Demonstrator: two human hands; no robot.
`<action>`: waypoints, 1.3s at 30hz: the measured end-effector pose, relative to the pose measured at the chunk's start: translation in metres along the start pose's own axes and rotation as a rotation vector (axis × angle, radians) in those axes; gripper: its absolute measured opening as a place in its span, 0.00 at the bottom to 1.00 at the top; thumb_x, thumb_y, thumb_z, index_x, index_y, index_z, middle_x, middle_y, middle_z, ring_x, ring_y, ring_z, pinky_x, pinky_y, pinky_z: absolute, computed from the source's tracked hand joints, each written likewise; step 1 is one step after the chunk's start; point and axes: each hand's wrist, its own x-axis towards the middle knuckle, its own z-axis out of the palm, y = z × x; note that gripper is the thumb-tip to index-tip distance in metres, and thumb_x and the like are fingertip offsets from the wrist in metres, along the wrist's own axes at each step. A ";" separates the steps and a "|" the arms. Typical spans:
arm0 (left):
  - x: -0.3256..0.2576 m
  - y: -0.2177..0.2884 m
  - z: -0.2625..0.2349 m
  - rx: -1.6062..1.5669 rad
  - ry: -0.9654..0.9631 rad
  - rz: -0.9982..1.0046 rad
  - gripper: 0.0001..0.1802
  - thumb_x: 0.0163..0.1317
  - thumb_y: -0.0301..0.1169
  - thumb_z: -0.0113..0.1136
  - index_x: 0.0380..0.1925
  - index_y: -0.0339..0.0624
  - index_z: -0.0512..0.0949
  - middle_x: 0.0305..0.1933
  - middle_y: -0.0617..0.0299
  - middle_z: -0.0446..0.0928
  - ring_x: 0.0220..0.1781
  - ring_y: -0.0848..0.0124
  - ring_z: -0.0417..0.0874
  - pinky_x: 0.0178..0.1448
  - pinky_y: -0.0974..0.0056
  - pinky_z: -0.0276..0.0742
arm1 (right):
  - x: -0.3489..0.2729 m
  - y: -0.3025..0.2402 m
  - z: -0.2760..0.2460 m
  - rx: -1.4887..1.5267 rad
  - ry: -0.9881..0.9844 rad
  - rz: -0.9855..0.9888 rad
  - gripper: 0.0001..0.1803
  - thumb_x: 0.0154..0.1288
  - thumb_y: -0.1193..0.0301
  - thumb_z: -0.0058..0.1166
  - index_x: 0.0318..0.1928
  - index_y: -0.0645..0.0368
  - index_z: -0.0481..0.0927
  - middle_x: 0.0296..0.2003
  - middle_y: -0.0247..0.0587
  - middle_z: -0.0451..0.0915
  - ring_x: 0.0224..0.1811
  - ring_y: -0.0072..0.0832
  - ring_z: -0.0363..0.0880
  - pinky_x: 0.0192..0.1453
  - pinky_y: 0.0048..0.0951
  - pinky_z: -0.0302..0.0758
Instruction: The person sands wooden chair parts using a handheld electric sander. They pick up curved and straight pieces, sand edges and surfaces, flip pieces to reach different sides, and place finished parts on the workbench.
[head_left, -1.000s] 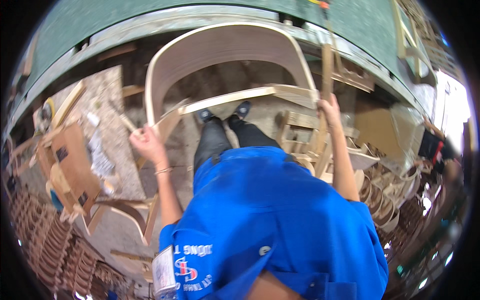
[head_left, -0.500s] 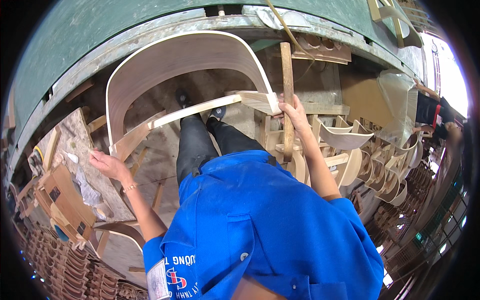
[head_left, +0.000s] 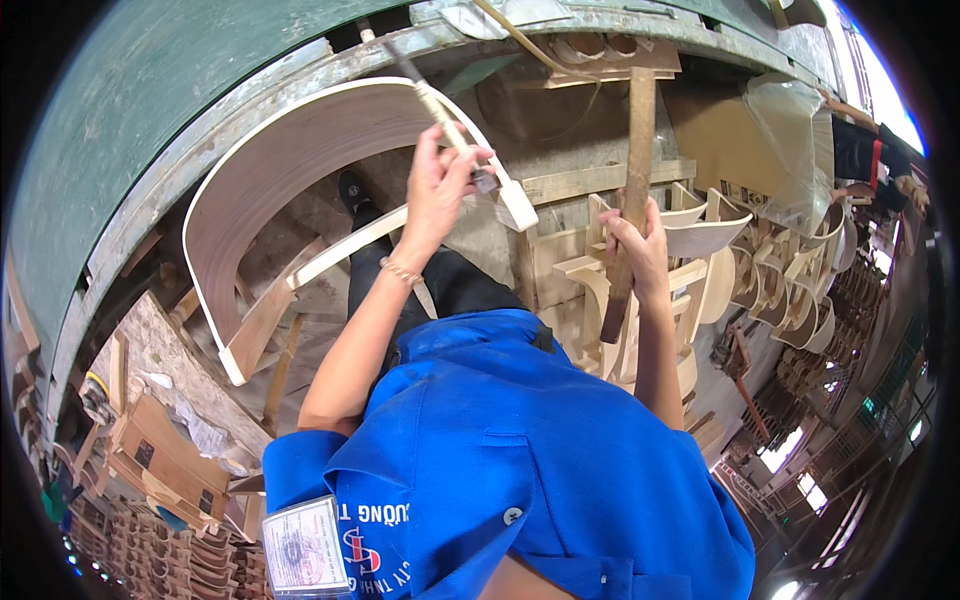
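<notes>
A curved pale-wood chair back (head_left: 300, 125), joined at its ends by a straight wooden crossbar (head_left: 350, 245), lies ahead of me against the bench edge. My left hand (head_left: 440, 185) is closed round a long thin rod-like tool (head_left: 432, 105) with a light shaft and a grey end. Motion blur hides its exact kind. The tool crosses above the right end of the chair back. To the right, my right hand (head_left: 640, 240) grips a worn wooden stick (head_left: 642, 140), held roughly upright in the picture, apart from the chair back.
A green-topped bench (head_left: 180, 120) runs along the far side. Wooden chair parts (head_left: 700, 235) stand stacked at right, beside a cardboard sheet (head_left: 710, 140) with plastic wrap. A board with wood pieces (head_left: 165, 360) lies at left. Another person (head_left: 870, 160) is at far right.
My left hand has left the chair back's left end and moved right and up, now holding the thin tool. The right hand has shifted right with the stick, away from the chair back.
</notes>
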 end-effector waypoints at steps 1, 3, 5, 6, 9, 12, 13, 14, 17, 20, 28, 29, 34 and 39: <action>0.007 -0.008 0.006 0.008 -0.045 0.016 0.16 0.71 0.29 0.47 0.57 0.46 0.59 0.47 0.54 0.78 0.45 0.70 0.83 0.45 0.66 0.82 | -0.004 0.002 -0.007 -0.031 0.015 0.021 0.17 0.58 0.71 0.58 0.46 0.59 0.69 0.31 0.35 0.79 0.25 0.16 0.71 0.32 0.20 0.70; 0.015 -0.021 0.010 0.079 -0.049 0.000 0.16 0.71 0.28 0.46 0.56 0.46 0.59 0.46 0.54 0.79 0.45 0.71 0.82 0.47 0.66 0.80 | -0.011 0.006 -0.016 -0.007 0.048 0.020 0.17 0.58 0.72 0.58 0.47 0.59 0.69 0.31 0.35 0.79 0.25 0.15 0.71 0.30 0.19 0.70; 0.019 -0.030 0.012 0.168 -0.081 0.014 0.15 0.71 0.28 0.47 0.56 0.46 0.60 0.47 0.53 0.79 0.45 0.70 0.82 0.48 0.65 0.80 | -0.015 0.013 -0.026 -0.013 0.087 0.027 0.18 0.58 0.73 0.57 0.47 0.59 0.68 0.32 0.35 0.79 0.25 0.15 0.70 0.29 0.19 0.69; 0.019 -0.033 0.011 0.208 -0.102 0.031 0.15 0.71 0.28 0.46 0.56 0.46 0.59 0.47 0.53 0.79 0.45 0.70 0.82 0.48 0.65 0.80 | -0.016 0.017 -0.030 -0.001 0.095 0.029 0.18 0.58 0.73 0.57 0.48 0.59 0.68 0.33 0.35 0.79 0.24 0.15 0.70 0.28 0.19 0.69; 0.022 -0.035 0.009 0.208 -0.114 0.010 0.15 0.71 0.28 0.46 0.55 0.45 0.59 0.46 0.52 0.79 0.46 0.70 0.81 0.49 0.64 0.80 | -0.017 0.024 -0.038 0.021 0.116 0.035 0.19 0.58 0.73 0.58 0.48 0.59 0.68 0.34 0.36 0.80 0.24 0.15 0.70 0.28 0.19 0.69; 0.023 -0.036 0.010 0.109 -0.075 -0.021 0.15 0.71 0.29 0.47 0.55 0.45 0.59 0.44 0.51 0.80 0.47 0.68 0.82 0.50 0.63 0.80 | -0.017 0.026 -0.043 0.090 0.104 0.025 0.19 0.59 0.74 0.57 0.49 0.59 0.67 0.34 0.37 0.79 0.24 0.16 0.71 0.28 0.19 0.69; 0.023 -0.035 0.008 0.139 -0.064 -0.024 0.15 0.71 0.29 0.47 0.55 0.46 0.59 0.44 0.51 0.80 0.46 0.68 0.82 0.50 0.62 0.80 | -0.017 0.023 -0.043 0.078 0.104 0.031 0.19 0.58 0.74 0.57 0.49 0.59 0.67 0.33 0.37 0.79 0.24 0.16 0.71 0.28 0.19 0.69; 0.023 -0.035 0.007 0.169 -0.052 -0.026 0.15 0.71 0.29 0.47 0.55 0.46 0.59 0.44 0.50 0.80 0.46 0.68 0.82 0.50 0.62 0.80 | -0.016 0.019 -0.042 0.067 0.104 0.037 0.19 0.58 0.74 0.57 0.49 0.60 0.67 0.33 0.37 0.79 0.24 0.15 0.71 0.28 0.19 0.69; 0.024 -0.033 0.009 0.176 -0.065 -0.043 0.15 0.71 0.30 0.48 0.54 0.46 0.59 0.43 0.50 0.80 0.45 0.67 0.83 0.51 0.61 0.81 | -0.015 0.018 -0.045 0.034 0.089 0.030 0.19 0.58 0.74 0.57 0.49 0.60 0.68 0.32 0.36 0.79 0.24 0.15 0.71 0.28 0.19 0.69; 0.022 -0.033 0.012 0.158 -0.052 -0.055 0.15 0.71 0.30 0.48 0.54 0.46 0.59 0.43 0.49 0.80 0.45 0.67 0.83 0.50 0.62 0.81 | -0.014 0.015 -0.045 0.023 0.080 0.000 0.18 0.58 0.73 0.58 0.48 0.60 0.69 0.31 0.34 0.78 0.25 0.15 0.71 0.28 0.18 0.69; 0.024 -0.035 0.016 0.160 -0.059 -0.035 0.15 0.71 0.30 0.48 0.54 0.45 0.60 0.43 0.48 0.80 0.45 0.68 0.83 0.50 0.62 0.81 | -0.011 0.012 -0.044 -0.017 0.051 -0.007 0.20 0.58 0.73 0.57 0.50 0.59 0.69 0.30 0.31 0.76 0.25 0.14 0.70 0.29 0.18 0.69; 0.024 -0.035 0.016 0.172 -0.067 -0.031 0.14 0.71 0.29 0.48 0.54 0.45 0.60 0.43 0.48 0.80 0.45 0.68 0.83 0.49 0.62 0.81 | -0.012 0.011 -0.043 -0.017 0.052 -0.008 0.20 0.58 0.73 0.57 0.51 0.59 0.69 0.30 0.31 0.76 0.25 0.14 0.70 0.29 0.18 0.69; 0.025 -0.032 0.014 0.198 -0.075 -0.042 0.14 0.71 0.29 0.48 0.54 0.44 0.61 0.43 0.49 0.81 0.45 0.69 0.82 0.50 0.63 0.80 | -0.013 0.015 -0.046 -0.002 0.042 0.002 0.21 0.58 0.72 0.57 0.52 0.59 0.69 0.30 0.30 0.76 0.25 0.14 0.70 0.29 0.17 0.68; 0.025 -0.029 0.016 0.218 -0.088 -0.058 0.14 0.71 0.30 0.48 0.54 0.45 0.61 0.43 0.50 0.81 0.45 0.69 0.82 0.50 0.63 0.80 | -0.013 0.015 -0.046 -0.018 0.052 0.005 0.21 0.58 0.73 0.57 0.52 0.58 0.69 0.30 0.29 0.76 0.25 0.14 0.70 0.29 0.18 0.68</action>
